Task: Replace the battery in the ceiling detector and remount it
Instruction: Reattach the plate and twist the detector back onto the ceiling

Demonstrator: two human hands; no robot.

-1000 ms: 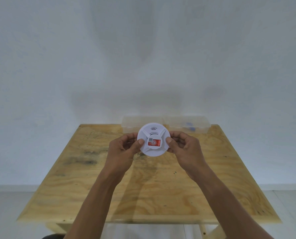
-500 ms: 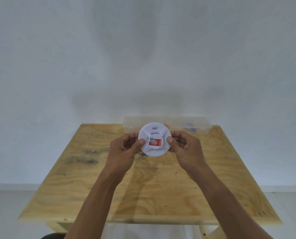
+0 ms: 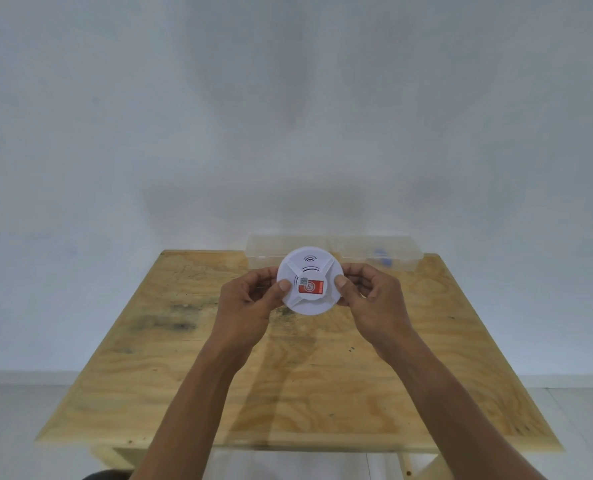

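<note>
Above plywood table point(image 3: 191, 375), both hands holding detector point(image 3: 309, 280), white wall point(image 3: 149, 116)

— What stands in the room?

— One wooden table point(image 3: 322, 393) of pale plywood, with wavy grain and some dark stains on the left part of its top. Its far edge is close to the wall point(image 3: 288, 116).

— And the wall?

— It is plain, white to pale grey, with soft shadows in the middle. A low white baseboard point(image 3: 28, 377) runs along the bottom of it.

— The floor?

— Light grey tiles point(image 3: 11, 427), with thin joints between them, seen on both sides of the table and under it.

— How is the light?

— Soft and even; its source is not seen.
</note>
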